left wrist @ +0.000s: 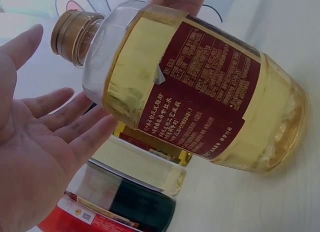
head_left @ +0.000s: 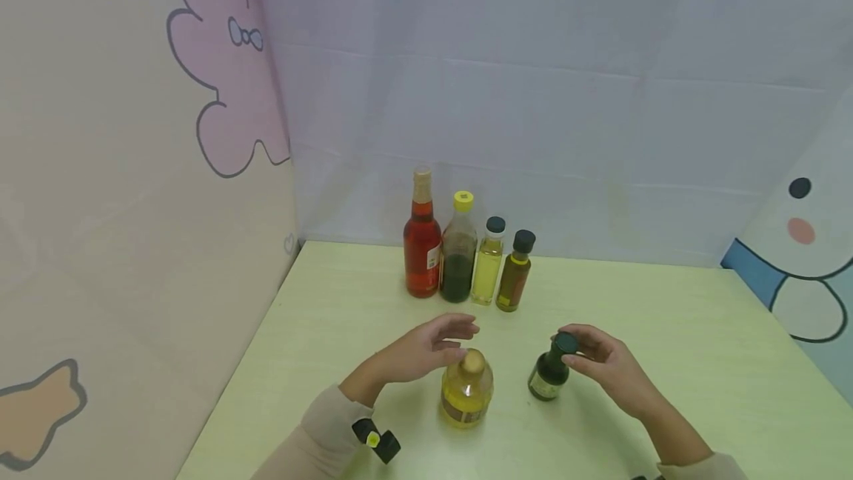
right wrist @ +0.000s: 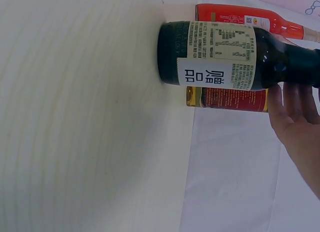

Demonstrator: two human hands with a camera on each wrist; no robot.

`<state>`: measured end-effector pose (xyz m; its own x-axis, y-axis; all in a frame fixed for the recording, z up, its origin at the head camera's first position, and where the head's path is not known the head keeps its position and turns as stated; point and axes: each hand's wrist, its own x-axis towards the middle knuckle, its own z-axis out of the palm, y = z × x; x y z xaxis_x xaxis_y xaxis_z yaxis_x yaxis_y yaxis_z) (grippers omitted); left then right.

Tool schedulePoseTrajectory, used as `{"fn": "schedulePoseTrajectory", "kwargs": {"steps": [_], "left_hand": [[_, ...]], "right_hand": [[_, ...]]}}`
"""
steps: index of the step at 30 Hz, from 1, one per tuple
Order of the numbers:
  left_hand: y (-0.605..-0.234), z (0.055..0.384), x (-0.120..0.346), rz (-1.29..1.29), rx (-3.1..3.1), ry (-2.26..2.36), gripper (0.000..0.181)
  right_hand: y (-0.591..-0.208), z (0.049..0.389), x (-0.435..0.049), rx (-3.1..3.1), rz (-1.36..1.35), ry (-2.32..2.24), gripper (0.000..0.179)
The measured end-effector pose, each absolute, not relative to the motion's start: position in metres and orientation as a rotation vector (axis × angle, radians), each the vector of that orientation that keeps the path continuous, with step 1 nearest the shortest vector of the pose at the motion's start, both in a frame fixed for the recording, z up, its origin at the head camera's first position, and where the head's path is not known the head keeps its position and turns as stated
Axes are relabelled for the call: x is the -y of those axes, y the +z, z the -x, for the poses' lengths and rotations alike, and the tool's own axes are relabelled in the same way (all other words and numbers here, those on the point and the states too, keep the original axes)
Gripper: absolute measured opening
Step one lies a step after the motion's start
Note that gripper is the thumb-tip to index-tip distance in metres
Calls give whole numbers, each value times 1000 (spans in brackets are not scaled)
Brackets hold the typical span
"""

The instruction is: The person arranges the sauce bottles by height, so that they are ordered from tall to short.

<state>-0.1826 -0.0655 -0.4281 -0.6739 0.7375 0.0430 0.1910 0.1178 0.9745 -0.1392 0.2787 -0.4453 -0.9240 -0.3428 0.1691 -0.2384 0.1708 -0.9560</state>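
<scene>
A squat clear bottle of yellow oil (head_left: 464, 404) with a gold cap (left wrist: 75, 37) stands at the front of the table, a maroon label on its side (left wrist: 200, 91). My left hand (head_left: 421, 350) is beside and behind its cap, fingers extended and spread, not wrapped round it. To the right is a small dark green bottle (head_left: 548, 376) with a dark cap and a pale label (right wrist: 220, 54). My right hand (head_left: 603, 365) holds it at the neck, thumb on the near side and fingers on the far side.
At the back, bottles stand in a row: a tall red one (head_left: 423, 258), a yellow-capped dark one (head_left: 457, 272), a slim pale yellow one (head_left: 488, 272) and a small brown-green one (head_left: 514, 280). Behind the pale table (head_left: 666, 332) hangs a white curtain (head_left: 533, 132).
</scene>
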Motion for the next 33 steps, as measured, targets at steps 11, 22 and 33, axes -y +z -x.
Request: {"fn": "schedulePoseTrajectory", "kwargs": {"steps": [11,22,33], "left_hand": [[-441,173,72,-930,-1947,1579,57],[-447,166,72,-983,-2000,1580,53],[-450,160,66,-984,-2086,1609,47]], "right_hand": [[-446,139,-278,-2335,575,-1879,37],[-446,138,-278,-2359,576,-1866,36],[-444,138,-277,-2353,566,-1871,36]]}}
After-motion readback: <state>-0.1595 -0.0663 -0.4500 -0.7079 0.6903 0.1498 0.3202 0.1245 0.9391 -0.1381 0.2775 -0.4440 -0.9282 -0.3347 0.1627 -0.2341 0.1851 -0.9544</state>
